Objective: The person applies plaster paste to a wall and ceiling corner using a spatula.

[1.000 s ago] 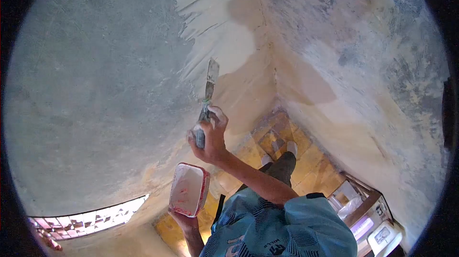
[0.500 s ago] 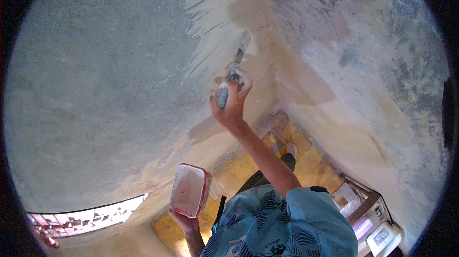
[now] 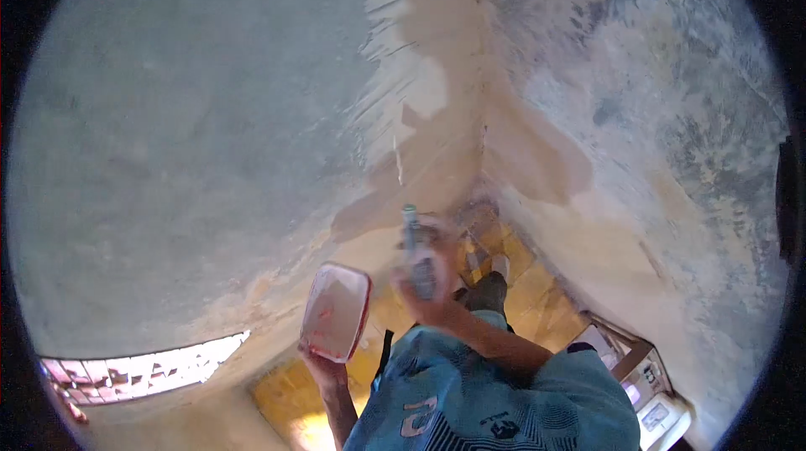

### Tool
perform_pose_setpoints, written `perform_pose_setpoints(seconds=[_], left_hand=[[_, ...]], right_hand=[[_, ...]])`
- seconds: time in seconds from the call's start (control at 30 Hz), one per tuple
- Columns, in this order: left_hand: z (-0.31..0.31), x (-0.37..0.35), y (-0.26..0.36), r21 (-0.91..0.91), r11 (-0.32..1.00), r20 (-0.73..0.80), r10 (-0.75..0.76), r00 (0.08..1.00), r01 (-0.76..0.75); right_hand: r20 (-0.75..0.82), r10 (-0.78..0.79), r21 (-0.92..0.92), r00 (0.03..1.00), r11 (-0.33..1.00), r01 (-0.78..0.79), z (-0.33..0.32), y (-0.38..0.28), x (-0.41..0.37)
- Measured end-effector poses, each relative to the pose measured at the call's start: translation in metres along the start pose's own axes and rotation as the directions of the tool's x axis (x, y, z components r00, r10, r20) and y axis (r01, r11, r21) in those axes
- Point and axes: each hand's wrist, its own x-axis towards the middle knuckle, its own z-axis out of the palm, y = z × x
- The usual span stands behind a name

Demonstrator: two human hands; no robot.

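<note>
My left hand (image 3: 323, 369) grips the lower end of a white rectangular tub (image 3: 337, 313) with a red rim. Pale, pinkish smears of paste show inside the tub. To its right, my right hand (image 3: 432, 270) is closed around a putty knife (image 3: 410, 222), both smeared by motion. The knife's greenish handle end points up toward the wall, and its blade is too blurred to make out. Above it, fresh pale paste (image 3: 428, 86) with ragged strokes covers the left wall (image 3: 210, 132) beside the corner. A thin raised streak of paste (image 3: 399, 161) stands just above my right hand.
The right wall (image 3: 638, 115) is patchy grey and white. Below lies a yellow tiled floor (image 3: 537, 283), with my shoe (image 3: 500, 264) near the corner. A barred window opening (image 3: 151, 374) is at lower left. A wooden shelf (image 3: 630, 359) with containers stands at lower right.
My right hand has drawn the putty knife down from the wall toward my body and turned it. The tub in my left hand has shifted slightly upward.
</note>
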Motion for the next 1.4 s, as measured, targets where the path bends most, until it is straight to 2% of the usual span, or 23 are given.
perform_pose_setpoints(seconds=[0.03, 0.07, 0.13, 0.17, 0.2, 0.27, 0.33, 0.47, 0.5, 0.6, 0.7, 0.83, 1.0, 1.13, 1.23, 1.33, 1.4], left_hand=[[0.008, 0.003, 0.001, 0.013, 1.000, 0.030, -0.002, 1.000, 0.002], [0.014, 0.008, 0.000, 0.027, 1.000, 0.054, -0.004, 0.999, 0.002], [0.014, 0.018, -0.012, 0.054, 0.998, 0.042, -0.041, 0.998, 0.039], [0.025, 0.022, -0.013, 0.056, 0.997, 0.060, -0.055, 0.997, 0.052], [0.038, 0.026, -0.016, 0.058, 0.996, 0.082, -0.071, 0.994, 0.067], [0.063, 0.028, -0.018, -0.012, 1.000, 0.279, -0.018, 0.960, 0.022], [0.098, 0.031, -0.013, 0.076, 0.997, 0.302, -0.051, 0.952, 0.030], [0.144, 0.031, -0.016, 0.013, 0.997, 0.369, -0.074, 0.927, 0.075], [0.153, 0.032, -0.017, 0.014, 0.998, 0.385, -0.068, 0.920, 0.068], [0.172, 0.034, -0.020, 0.009, 0.997, 0.438, -0.072, 0.896, 0.075], [0.192, 0.036, -0.027, 0.005, 1.000, 0.456, -0.008, 0.890, 0.006], [0.220, 0.032, -0.032, -0.057, 0.997, 0.434, -0.018, 0.901, 0.047], [0.242, 0.028, -0.047, -0.084, 0.993, 0.428, -0.037, 0.903, 0.080], [0.260, 0.022, -0.055, -0.101, 0.990, 0.442, -0.042, 0.896, 0.096], [0.271, 0.019, -0.059, -0.123, 0.987, 0.455, -0.038, 0.890, 0.104], [0.277, 0.020, -0.071, -0.130, 0.987, 0.470, -0.027, 0.882, 0.100], [0.282, 0.020, -0.076, -0.125, 0.987, 0.477, -0.032, 0.878, 0.104]], right_hand=[[-0.006, 0.165, 0.207, 0.986, 0.965, -0.160, -0.010, -0.025, -0.002], [-0.013, 0.322, 0.227, 0.947, 0.923, -0.311, -0.024, -0.037, -0.001], [0.062, 0.461, 0.482, 0.885, 0.763, -0.431, -0.046, -0.055, 0.009], [0.127, 0.428, 0.682, 0.895, 0.617, -0.392, -0.057, -0.061, 0.019], [0.159, 0.426, 0.659, 0.891, 0.626, -0.417, -0.067, -0.068, 0.025], [0.221, 0.428, 0.610, 0.877, 0.641, -0.466, -0.087, -0.080, 0.034], [0.233, 0.423, 0.610, 0.876, 0.638, -0.470, -0.097, -0.090, 0.041], [0.244, 0.467, 0.519, 0.850, 0.678, -0.521, -0.127, -0.102, 0.058], [0.176, 0.433, 0.508, 0.884, 0.729, -0.459, -0.131, -0.102, 0.060], [0.240, 0.403, 0.356, 0.883, 0.810, -0.467, -0.154, -0.113, 0.077], [0.128, 0.473, 0.185, 0.872, 0.852, -0.490, -0.157, -0.129, 0.095], [0.052, 0.461, -0.080, 0.886, 0.886, -0.456, -0.157, -0.129, 0.106], [-0.021, 0.412, -0.206, 0.911, 0.890, -0.407, -0.149, -0.127, 0.119], [-0.032, 0.298, -0.325, 0.954, 0.900, -0.292, -0.141, -0.115, 0.127], [-0.033, 0.335, -0.392, 0.942, 0.863, -0.320, -0.144, -0.105, 0.132], [-0.044, 0.306, -0.437, 0.951, 0.850, -0.294, -0.150, -0.097, 0.136], [-0.049, 0.351, -0.418, 0.935, 0.843, -0.338, -0.153, -0.096, 0.142]])
